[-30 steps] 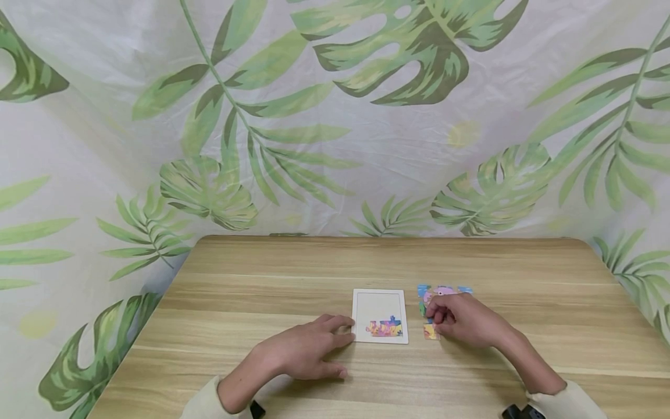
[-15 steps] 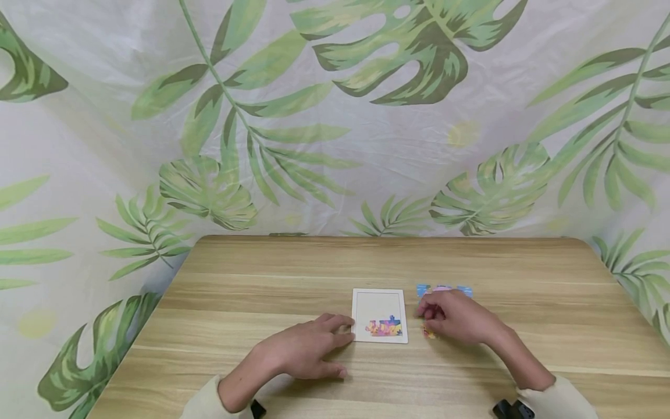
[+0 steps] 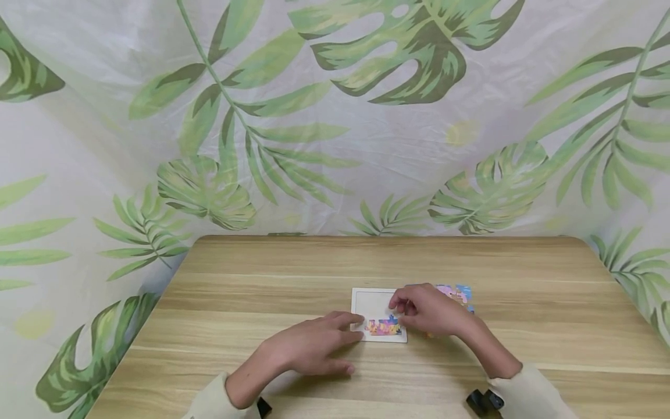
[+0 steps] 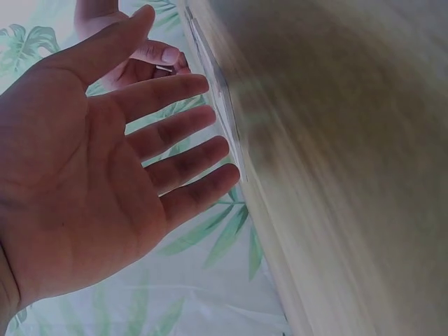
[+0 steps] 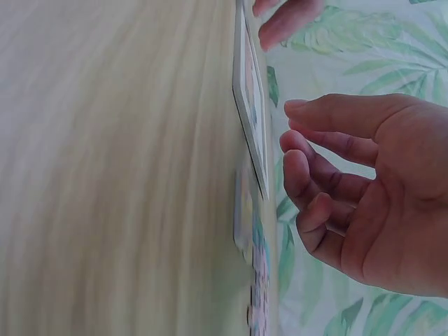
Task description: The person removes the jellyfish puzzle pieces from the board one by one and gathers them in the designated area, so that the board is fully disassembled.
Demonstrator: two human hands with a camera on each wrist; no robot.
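Observation:
A white puzzle board point(image 3: 373, 299) lies on the table, with joined colourful pieces point(image 3: 384, 327) at its lower right. My left hand point(image 3: 314, 346) has its fingers extended, two fingertips at the board's left edge; its palm point(image 4: 77, 175) fills much of the left wrist view. Over the board's right edge, my right hand point(image 3: 434, 311) has thumb and index finger drawn together. A thin pale edge of a puzzle piece point(image 4: 164, 68) shows between those fingers in the left wrist view; the rest is hidden. The right wrist view shows this hand point(image 5: 385, 189) raised above the table.
Several loose puzzle pieces point(image 3: 463, 293) lie right of the board, partly covered by the right hand. The wooden table point(image 3: 251, 273) ends at a leaf-patterned curtain point(image 3: 293, 145) behind.
My right hand has moved left from the loose pieces to above the board's right side, carrying a puzzle piece. My left hand has shifted slightly right, its fingertips now over the board's edge.

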